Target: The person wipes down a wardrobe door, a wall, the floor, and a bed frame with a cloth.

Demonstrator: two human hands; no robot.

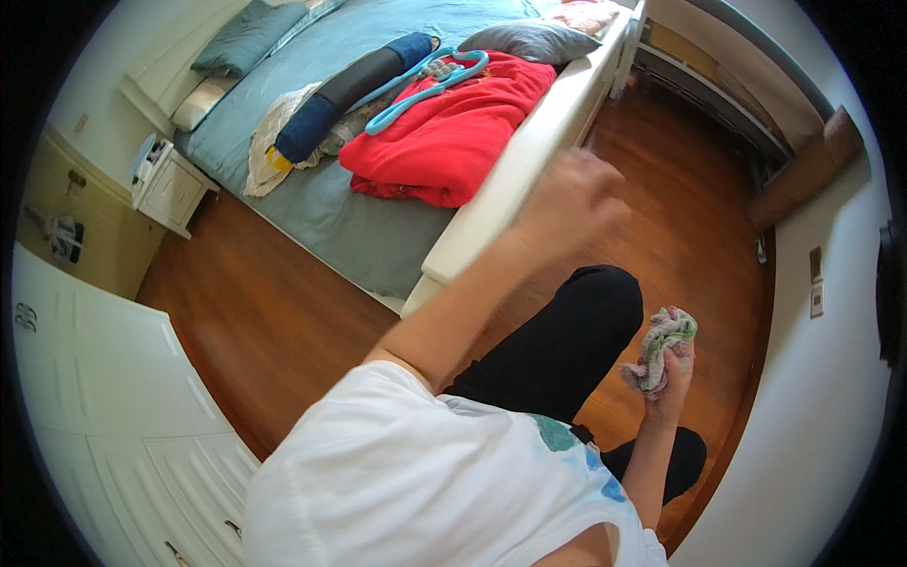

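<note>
My right hand point(678, 372) grips a crumpled grey, pink and green cloth point(662, 347), held up over the wooden floor. My left arm stretches forward. Blurred by motion, my left hand point(577, 198) hovers beside the cream footboard point(521, 170) of a bed; whether its fingers are curled or spread is unclear. Whether it touches the footboard cannot be seen. Below my hands are my knees in black trousers point(560, 347).
On the bed lie a red blanket point(453, 135), a light-blue looped object point(425, 92), a dark padded roll point(354, 92) and a grey pillow point(531, 40). A white nightstand point(170, 184) and white cabinet point(127, 397) stand left. A wall point(801, 397) with switches rises close on my right.
</note>
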